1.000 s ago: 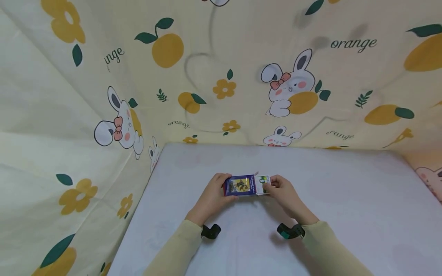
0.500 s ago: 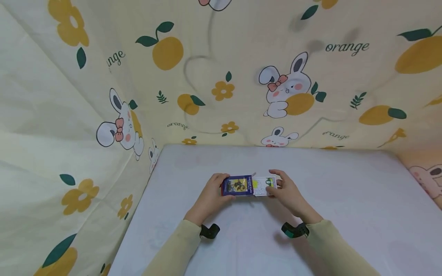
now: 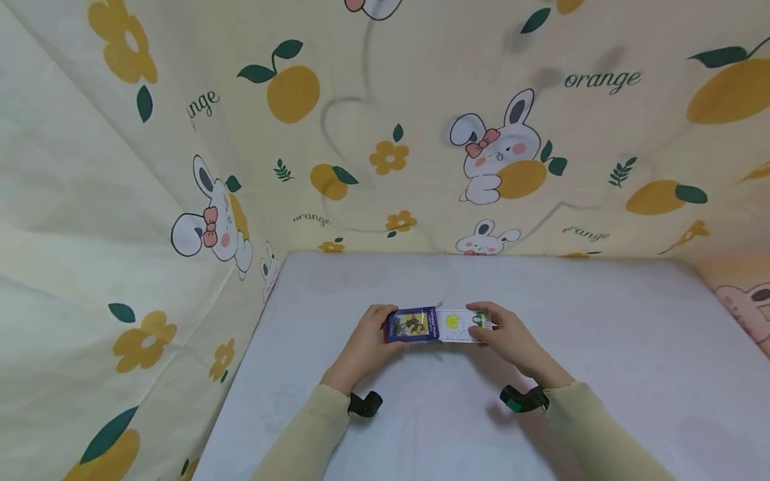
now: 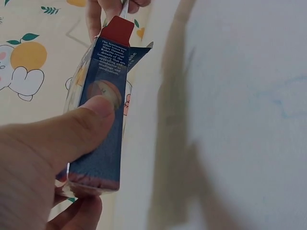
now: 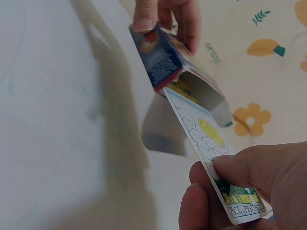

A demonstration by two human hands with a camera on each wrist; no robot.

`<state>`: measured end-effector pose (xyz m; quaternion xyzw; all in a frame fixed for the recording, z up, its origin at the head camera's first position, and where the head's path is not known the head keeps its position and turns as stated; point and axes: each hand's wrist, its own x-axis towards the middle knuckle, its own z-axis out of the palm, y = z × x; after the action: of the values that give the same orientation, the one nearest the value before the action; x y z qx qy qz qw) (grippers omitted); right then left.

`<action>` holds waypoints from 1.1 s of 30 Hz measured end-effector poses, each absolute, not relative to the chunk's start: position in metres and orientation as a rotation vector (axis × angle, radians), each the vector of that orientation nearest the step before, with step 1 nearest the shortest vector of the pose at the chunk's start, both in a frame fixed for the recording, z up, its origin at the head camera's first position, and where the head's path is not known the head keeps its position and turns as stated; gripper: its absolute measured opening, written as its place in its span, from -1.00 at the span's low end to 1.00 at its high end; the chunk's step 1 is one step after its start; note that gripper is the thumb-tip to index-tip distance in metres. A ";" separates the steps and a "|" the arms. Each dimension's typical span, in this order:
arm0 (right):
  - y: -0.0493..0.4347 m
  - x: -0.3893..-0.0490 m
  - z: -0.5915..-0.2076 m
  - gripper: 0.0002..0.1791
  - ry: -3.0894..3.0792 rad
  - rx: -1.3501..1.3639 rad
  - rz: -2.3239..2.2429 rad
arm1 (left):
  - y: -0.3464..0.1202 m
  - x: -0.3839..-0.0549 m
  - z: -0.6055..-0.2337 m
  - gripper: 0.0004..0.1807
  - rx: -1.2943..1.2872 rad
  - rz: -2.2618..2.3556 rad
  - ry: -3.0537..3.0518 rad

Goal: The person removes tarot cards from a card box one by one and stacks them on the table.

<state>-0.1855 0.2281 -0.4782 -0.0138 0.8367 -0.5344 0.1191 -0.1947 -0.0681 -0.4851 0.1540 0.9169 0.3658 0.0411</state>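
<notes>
A dark blue tarot card box (image 3: 412, 325) with a picture on its front is held above the table in my left hand (image 3: 363, 347), thumb along its narrow side in the left wrist view. Its end flap (image 4: 117, 29) stands open on the right. Out of that end a tarot card (image 3: 455, 326) sticks far out; the lettering on it reads Ace of Pentacles in the right wrist view. My right hand (image 3: 517, 344) pinches the card's outer end between thumb and fingers. The card's inner end is still inside the box mouth (image 5: 199, 88). Whether other cards lie behind it I cannot tell.
A white-covered table (image 3: 601, 361) spreads below both hands. Behind it and on the left hangs a cream cloth (image 3: 421, 80) printed with oranges, flowers and rabbits. Dark wrist cameras (image 3: 365, 405) sit at both cuffs.
My right hand has moved to the right with the card, so more of the card shows outside the box. My left hand keeps its hold on the box, almost in place.
</notes>
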 end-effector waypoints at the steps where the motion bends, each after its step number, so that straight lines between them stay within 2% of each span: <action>1: 0.230 -0.186 -0.477 -0.40 2.447 -0.036 -1.566 | -0.069 -0.195 -0.485 -0.19 0.464 1.118 2.806; 13: 0.247 -0.196 -0.477 -0.39 2.635 0.283 -1.574 | -0.070 -0.196 -0.484 -0.16 0.398 1.120 2.773; 22: 0.254 -0.197 -0.490 -0.41 2.790 0.384 -1.418 | -0.071 -0.195 -0.485 -0.16 0.395 1.118 2.760; 33: 0.257 -0.195 -0.504 -0.57 2.858 0.426 -1.333 | -0.072 -0.193 -0.488 -0.16 0.397 1.122 2.746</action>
<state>-0.1955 0.2566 -0.5036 0.1340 0.8979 -0.4188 -0.0204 -0.1926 -0.0716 -0.4880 0.1323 0.9150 0.3739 0.0740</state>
